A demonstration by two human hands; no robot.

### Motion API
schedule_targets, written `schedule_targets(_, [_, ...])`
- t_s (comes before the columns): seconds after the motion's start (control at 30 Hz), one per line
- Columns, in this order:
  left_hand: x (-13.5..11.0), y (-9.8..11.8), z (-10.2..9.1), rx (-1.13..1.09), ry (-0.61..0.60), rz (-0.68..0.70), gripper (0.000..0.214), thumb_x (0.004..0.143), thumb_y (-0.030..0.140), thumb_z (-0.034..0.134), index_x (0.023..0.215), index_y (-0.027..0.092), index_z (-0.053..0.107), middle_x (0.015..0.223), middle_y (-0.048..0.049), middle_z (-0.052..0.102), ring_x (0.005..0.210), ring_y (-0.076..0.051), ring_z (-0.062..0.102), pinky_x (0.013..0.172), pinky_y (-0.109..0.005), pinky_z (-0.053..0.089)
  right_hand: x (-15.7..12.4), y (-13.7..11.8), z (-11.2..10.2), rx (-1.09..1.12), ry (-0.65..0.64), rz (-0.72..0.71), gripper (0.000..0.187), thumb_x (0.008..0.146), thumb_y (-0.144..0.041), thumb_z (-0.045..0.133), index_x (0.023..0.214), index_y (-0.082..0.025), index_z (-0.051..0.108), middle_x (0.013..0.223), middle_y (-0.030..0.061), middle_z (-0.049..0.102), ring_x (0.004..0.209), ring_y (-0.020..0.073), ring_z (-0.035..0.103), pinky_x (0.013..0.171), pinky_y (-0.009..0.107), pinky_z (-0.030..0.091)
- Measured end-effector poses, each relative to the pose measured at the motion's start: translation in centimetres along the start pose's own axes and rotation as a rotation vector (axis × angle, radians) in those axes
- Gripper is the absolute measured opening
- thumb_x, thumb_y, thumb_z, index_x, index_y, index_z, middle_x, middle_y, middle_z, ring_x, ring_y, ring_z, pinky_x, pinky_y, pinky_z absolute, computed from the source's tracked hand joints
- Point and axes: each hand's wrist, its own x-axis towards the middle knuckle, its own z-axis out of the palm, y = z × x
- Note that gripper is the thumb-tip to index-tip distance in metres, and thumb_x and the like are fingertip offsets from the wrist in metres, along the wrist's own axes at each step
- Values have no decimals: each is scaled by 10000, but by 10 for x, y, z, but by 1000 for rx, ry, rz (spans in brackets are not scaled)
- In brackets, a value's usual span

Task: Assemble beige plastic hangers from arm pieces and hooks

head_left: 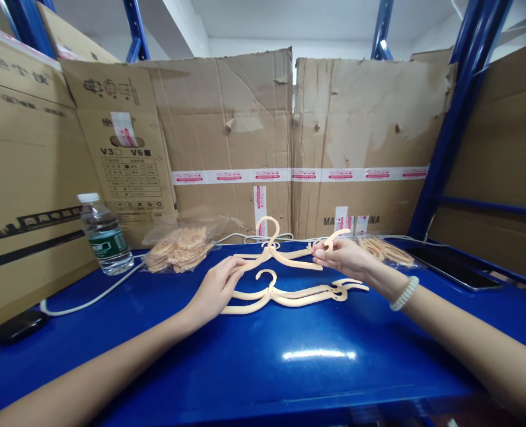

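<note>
A cream-coloured hanger (269, 251) with its hook pointing up is held above the blue tabletop. My left hand (214, 289) is closed around this hanger's left arm. Between the thumb and fingers of my right hand (345, 258) is a small cream hook piece (334, 236), its curved tip sticking up, close to the hanger's right arm. Nearer to me lie more cream hangers (271, 295), overlapping, with a hook piece (345, 289) at their right end. My left fingers hide part of the hangers' left ends.
Bagged cream parts (180, 248) and a water bottle (107, 237) stand back left. More cream parts (387, 250) and a dark phone (453, 268) lie right. A black object (20, 326) and white cable (98, 299) are left. Cardboard (227, 130) walls the back.
</note>
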Motion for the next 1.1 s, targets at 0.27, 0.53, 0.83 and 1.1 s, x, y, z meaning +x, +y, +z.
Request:
schedule_targets(0.27, [1,-4,2,2,50,-3,187,927,244,405,961,196,583,958,-38,639,893,-190,599,790,-306,455,-2,-13,-12,-244,-88,65,300,495,-230,881,638,-111,645,703,23,653,659,111,636,613,187,560])
schedule_targets(0.53, [-1,-3,1,19,53,6,180,933,220,404,962,199,580,945,-31,623,880,-181,585,787,-298,446,-5,-16,-12,-253,-198,218,280,591,-245,850,732,-120,643,957,93,690,844,183,691,603,167,559])
schedule_targets(0.83, [-1,-1,1,67,86,26,186,933,201,396,972,188,577,925,-35,605,857,-176,580,776,-289,450,-7,-19,-15,-216,-284,318,281,608,-187,829,707,-124,573,843,76,687,829,205,705,580,173,569])
schedule_targets(1.1, [-3,-2,1,114,129,112,193,930,189,390,993,189,573,921,-40,603,858,-178,585,768,-286,458,-7,-17,-14,-137,-376,273,291,555,-168,846,639,-110,574,730,32,665,753,138,692,645,140,550])
